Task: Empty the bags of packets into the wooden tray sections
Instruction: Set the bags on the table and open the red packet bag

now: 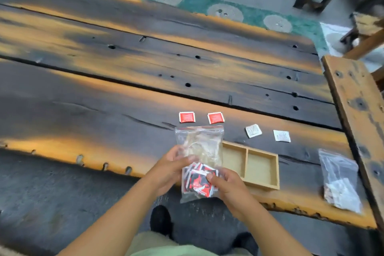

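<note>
Your left hand (pixel 168 170) and right hand (pixel 226 185) hold the clear plastic zip bag of red packets (pixel 199 143) upright over the near edge of the dark plank table (pixel 104 110). Fingers and thumbs are curled round its lower half. The pale wooden tray (pixel 260 167) lies just right of it, with 2 sections visible. Farther off lie 2 red square packets (pixel 187 117) (pixel 215 118) and 2 white square packets (pixel 253 130) (pixel 281 136). A second clear bag of white packets (pixel 340 181) lies at right.

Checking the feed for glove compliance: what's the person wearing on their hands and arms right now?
Nothing visible. The left hand and right hand are ungloved, with no rings, watch or wristbands that I can see. The left forearm and right forearm are uncovered to the frame's edge; no sleeve shows.
</note>
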Action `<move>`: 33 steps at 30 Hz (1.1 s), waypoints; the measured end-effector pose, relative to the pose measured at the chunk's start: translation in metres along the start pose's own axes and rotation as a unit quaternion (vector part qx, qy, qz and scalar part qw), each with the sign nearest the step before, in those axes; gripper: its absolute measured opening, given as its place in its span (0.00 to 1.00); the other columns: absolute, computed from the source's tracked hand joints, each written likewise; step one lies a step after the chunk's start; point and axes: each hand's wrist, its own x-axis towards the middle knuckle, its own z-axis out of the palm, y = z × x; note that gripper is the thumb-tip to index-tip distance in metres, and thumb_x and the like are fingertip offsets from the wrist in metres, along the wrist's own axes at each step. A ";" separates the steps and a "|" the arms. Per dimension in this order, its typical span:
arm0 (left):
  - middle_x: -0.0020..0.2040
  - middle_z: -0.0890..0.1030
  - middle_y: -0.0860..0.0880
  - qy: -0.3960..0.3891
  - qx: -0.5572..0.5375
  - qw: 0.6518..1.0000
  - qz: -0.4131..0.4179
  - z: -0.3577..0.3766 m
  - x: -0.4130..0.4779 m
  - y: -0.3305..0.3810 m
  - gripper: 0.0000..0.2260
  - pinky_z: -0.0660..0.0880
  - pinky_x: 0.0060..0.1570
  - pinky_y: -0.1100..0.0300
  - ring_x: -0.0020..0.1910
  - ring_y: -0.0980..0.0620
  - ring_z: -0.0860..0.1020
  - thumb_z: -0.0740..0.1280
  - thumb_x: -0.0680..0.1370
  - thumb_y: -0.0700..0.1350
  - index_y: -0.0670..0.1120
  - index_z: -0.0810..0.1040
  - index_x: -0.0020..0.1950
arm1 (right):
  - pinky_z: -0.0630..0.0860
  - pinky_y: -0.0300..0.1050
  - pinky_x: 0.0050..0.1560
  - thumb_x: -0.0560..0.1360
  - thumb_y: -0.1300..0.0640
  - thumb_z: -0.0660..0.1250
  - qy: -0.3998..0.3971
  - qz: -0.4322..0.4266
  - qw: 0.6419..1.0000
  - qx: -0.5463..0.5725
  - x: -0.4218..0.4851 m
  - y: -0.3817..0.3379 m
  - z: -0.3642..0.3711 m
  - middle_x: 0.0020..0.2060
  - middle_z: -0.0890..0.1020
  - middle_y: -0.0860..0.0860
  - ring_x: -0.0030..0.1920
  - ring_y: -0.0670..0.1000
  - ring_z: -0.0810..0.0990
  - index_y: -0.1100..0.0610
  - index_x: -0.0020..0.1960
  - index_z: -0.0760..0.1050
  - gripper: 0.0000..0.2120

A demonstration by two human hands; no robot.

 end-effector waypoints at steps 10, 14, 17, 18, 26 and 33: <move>0.55 0.82 0.39 -0.001 0.044 0.995 0.085 -0.005 0.048 0.081 0.22 0.80 0.44 0.51 0.46 0.47 0.84 0.74 0.73 0.38 0.45 0.74 0.66 | 0.79 0.60 0.60 0.74 0.59 0.72 0.015 -0.020 1.000 -0.018 -0.001 -0.019 0.009 0.54 0.85 0.63 0.55 0.63 0.84 0.60 0.61 0.78 0.17; 0.50 0.82 0.41 -0.059 0.279 0.953 0.097 0.001 0.057 0.133 0.19 0.79 0.42 0.55 0.46 0.48 0.83 0.75 0.74 0.40 0.47 0.77 0.63 | 0.77 0.61 0.57 0.71 0.55 0.75 0.013 -0.026 0.999 -0.040 0.001 -0.031 -0.001 0.54 0.85 0.60 0.56 0.63 0.84 0.54 0.57 0.81 0.14; 0.42 0.79 0.46 -0.090 0.421 0.896 0.108 0.021 0.057 0.156 0.12 0.77 0.39 0.57 0.40 0.49 0.80 0.72 0.76 0.38 0.43 0.80 0.59 | 0.76 0.69 0.61 0.71 0.56 0.76 0.002 -0.030 0.999 -0.041 0.002 -0.039 -0.010 0.53 0.86 0.59 0.55 0.62 0.85 0.55 0.58 0.80 0.17; 0.41 0.79 0.48 -0.097 0.463 0.875 0.108 0.026 0.057 0.161 0.11 0.77 0.38 0.59 0.39 0.50 0.79 0.72 0.76 0.39 0.42 0.81 0.58 | 0.77 0.69 0.60 0.71 0.58 0.75 0.000 -0.030 0.999 -0.033 0.002 -0.041 -0.012 0.52 0.86 0.59 0.54 0.61 0.85 0.56 0.59 0.80 0.17; 0.34 0.81 0.52 -0.108 0.612 0.779 0.091 0.054 0.045 0.168 0.04 0.73 0.31 0.65 0.31 0.56 0.78 0.70 0.78 0.41 0.45 0.84 0.45 | 0.82 0.57 0.56 0.75 0.64 0.72 -0.020 -0.044 0.998 -0.040 -0.001 -0.054 -0.033 0.54 0.86 0.56 0.55 0.58 0.85 0.54 0.59 0.81 0.14; 0.33 0.79 0.50 -0.117 0.562 0.816 0.065 0.060 0.040 0.126 0.03 0.74 0.29 0.65 0.26 0.58 0.77 0.69 0.78 0.37 0.42 0.81 0.45 | 0.77 0.36 0.48 0.68 0.55 0.74 -0.006 -0.048 0.994 -0.102 -0.004 -0.061 -0.038 0.58 0.83 0.49 0.57 0.46 0.81 0.50 0.63 0.77 0.23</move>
